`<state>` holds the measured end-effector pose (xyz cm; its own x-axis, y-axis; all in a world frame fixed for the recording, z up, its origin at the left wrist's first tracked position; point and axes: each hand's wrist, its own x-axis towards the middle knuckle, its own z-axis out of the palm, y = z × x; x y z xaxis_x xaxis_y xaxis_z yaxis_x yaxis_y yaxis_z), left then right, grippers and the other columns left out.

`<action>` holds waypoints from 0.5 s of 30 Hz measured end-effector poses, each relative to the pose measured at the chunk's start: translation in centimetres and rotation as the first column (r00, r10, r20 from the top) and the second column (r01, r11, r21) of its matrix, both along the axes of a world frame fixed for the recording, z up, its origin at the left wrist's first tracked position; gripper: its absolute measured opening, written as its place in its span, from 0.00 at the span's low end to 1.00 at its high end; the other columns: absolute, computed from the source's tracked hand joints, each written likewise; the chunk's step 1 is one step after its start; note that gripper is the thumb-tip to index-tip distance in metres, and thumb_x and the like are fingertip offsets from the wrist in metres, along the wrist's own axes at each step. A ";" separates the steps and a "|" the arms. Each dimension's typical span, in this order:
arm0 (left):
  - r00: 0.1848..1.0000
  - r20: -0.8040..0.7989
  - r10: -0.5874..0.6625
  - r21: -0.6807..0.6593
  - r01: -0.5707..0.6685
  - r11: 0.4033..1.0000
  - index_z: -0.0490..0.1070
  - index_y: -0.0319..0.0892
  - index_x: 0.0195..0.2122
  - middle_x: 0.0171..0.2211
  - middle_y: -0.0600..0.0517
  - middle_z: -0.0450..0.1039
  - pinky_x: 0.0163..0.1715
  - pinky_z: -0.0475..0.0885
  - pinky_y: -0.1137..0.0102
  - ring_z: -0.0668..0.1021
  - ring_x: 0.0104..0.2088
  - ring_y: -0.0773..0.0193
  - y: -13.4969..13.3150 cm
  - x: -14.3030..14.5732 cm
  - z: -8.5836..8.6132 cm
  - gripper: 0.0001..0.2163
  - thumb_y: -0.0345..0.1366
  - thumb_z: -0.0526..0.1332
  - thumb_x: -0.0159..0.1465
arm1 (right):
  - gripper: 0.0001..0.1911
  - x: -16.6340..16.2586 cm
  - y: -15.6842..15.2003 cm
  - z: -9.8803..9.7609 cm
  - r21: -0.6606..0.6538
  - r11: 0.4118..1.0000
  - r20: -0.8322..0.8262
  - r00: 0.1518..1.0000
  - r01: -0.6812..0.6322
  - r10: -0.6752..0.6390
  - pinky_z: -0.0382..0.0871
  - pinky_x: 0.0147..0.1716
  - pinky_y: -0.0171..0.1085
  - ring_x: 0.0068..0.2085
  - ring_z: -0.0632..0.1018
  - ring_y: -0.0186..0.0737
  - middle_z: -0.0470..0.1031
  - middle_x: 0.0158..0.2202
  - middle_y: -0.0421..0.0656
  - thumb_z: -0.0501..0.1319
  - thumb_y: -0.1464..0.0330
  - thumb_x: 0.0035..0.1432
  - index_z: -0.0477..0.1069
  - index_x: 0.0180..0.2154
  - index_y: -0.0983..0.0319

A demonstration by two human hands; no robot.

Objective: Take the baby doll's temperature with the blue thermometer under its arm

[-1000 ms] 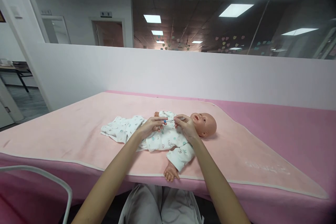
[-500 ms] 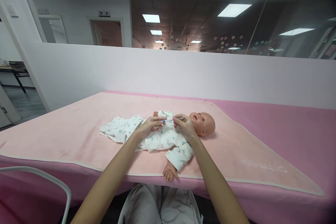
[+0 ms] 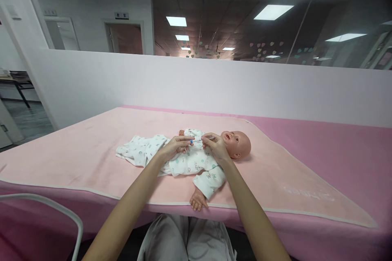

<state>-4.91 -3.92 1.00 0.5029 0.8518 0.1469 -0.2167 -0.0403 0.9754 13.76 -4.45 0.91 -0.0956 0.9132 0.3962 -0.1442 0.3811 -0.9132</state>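
Note:
A baby doll [image 3: 240, 144] in white printed clothes [image 3: 186, 165] lies on its back, head to the right and mouth open. Above its chest, my left hand [image 3: 177, 147] pinches the blue end of a slim pale stick [image 3: 197, 140]. My right hand [image 3: 214, 144] has its fingers closed on the stick's other end. What kind of stick it is, I cannot make out at this size. One doll hand [image 3: 198, 200] rests at the near edge of the mat, below my hands.
A peach mat [image 3: 92, 147] with a pale border covers much of the pink table [image 3: 346, 151]. Behind it rises a white partition [image 3: 196, 83] below a window. At the lower left a white curved rail [image 3: 61, 208] stands by the table's front edge.

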 end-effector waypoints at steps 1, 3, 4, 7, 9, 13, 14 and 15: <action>1.000 -0.002 0.001 -0.002 -0.001 1.000 0.70 0.38 0.43 0.32 0.49 0.70 0.21 0.64 0.77 0.69 0.24 0.74 0.0 0.0 0.0 0.17 0.33 0.64 0.50 | 0.13 0.0 0.0 0.0 0.002 1.000 -0.003 1.000 -0.002 0.002 0.60 0.21 0.30 0.20 0.68 0.30 0.68 0.17 0.38 0.65 0.62 0.40 0.70 0.27 0.63; 1.000 -0.005 0.004 -0.005 -0.004 1.000 0.70 0.37 0.42 0.32 0.49 0.70 0.21 0.64 0.77 0.69 0.24 0.74 -0.1 0.0 0.1 0.17 0.33 0.64 0.50 | 0.12 0.0 0.0 0.0 0.008 1.000 -0.008 1.000 -0.005 0.005 0.60 0.21 0.30 0.20 0.68 0.30 0.68 0.17 0.38 0.65 0.62 0.40 0.70 0.27 0.63; 1.000 -0.005 0.007 -0.007 -0.007 1.000 0.70 0.37 0.42 0.32 0.48 0.70 0.21 0.64 0.77 0.69 0.24 0.74 -0.2 0.1 0.1 0.17 0.33 0.64 0.50 | 0.12 0.0 0.0 0.0 0.010 1.000 -0.007 1.000 -0.007 0.007 0.60 0.21 0.30 0.20 0.68 0.30 0.68 0.17 0.38 0.65 0.62 0.40 0.70 0.27 0.63; 1.000 -0.003 0.010 -0.003 -0.010 1.000 0.70 0.37 0.42 0.33 0.48 0.70 0.22 0.64 0.77 0.69 0.24 0.74 -0.2 0.1 0.1 0.17 0.34 0.64 0.50 | 0.12 0.0 0.0 0.0 0.003 1.000 -0.003 1.000 -0.006 0.006 0.61 0.21 0.30 0.20 0.68 0.30 0.68 0.17 0.38 0.65 0.62 0.41 0.70 0.27 0.63; 1.000 -0.003 0.003 0.005 -0.003 1.000 0.70 0.37 0.41 0.33 0.48 0.70 0.22 0.64 0.78 0.69 0.24 0.74 -0.1 0.1 0.1 0.16 0.34 0.63 0.50 | 0.12 0.0 0.0 0.0 0.002 1.000 -0.001 1.000 -0.003 0.003 0.61 0.21 0.31 0.20 0.68 0.30 0.68 0.17 0.38 0.65 0.62 0.41 0.69 0.27 0.63; 1.000 -0.006 -0.009 0.010 0.009 1.000 0.70 0.37 0.41 0.33 0.48 0.69 0.22 0.64 0.78 0.69 0.25 0.74 -0.1 0.0 0.0 0.16 0.34 0.63 0.50 | 0.12 0.0 -0.1 0.1 0.006 1.000 0.000 1.000 -0.006 0.006 0.61 0.21 0.31 0.20 0.68 0.30 0.68 0.18 0.38 0.65 0.62 0.41 0.69 0.27 0.63; 1.000 -0.007 -0.010 0.011 0.010 1.000 0.70 0.37 0.41 0.33 0.48 0.69 0.22 0.65 0.78 0.69 0.25 0.74 -0.1 0.0 0.0 0.16 0.34 0.63 0.51 | 0.12 0.0 -0.1 0.1 0.005 1.000 0.000 1.000 -0.006 0.006 0.61 0.21 0.31 0.20 0.68 0.30 0.68 0.18 0.38 0.65 0.62 0.41 0.69 0.27 0.63; 1.000 -0.007 -0.010 0.012 0.010 1.000 0.70 0.37 0.41 0.33 0.48 0.70 0.22 0.65 0.78 0.69 0.25 0.74 -0.1 0.0 0.0 0.16 0.34 0.63 0.51 | 0.12 0.0 -0.1 0.1 0.004 1.000 0.001 1.000 -0.006 0.006 0.61 0.21 0.31 0.20 0.68 0.30 0.68 0.18 0.38 0.65 0.62 0.41 0.69 0.27 0.63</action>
<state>-4.91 -4.00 1.01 0.5127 0.8447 0.1535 -0.2105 -0.0497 0.9763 13.75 -4.57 1.01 -0.1013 0.9109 0.4000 -0.1457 0.3841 -0.9117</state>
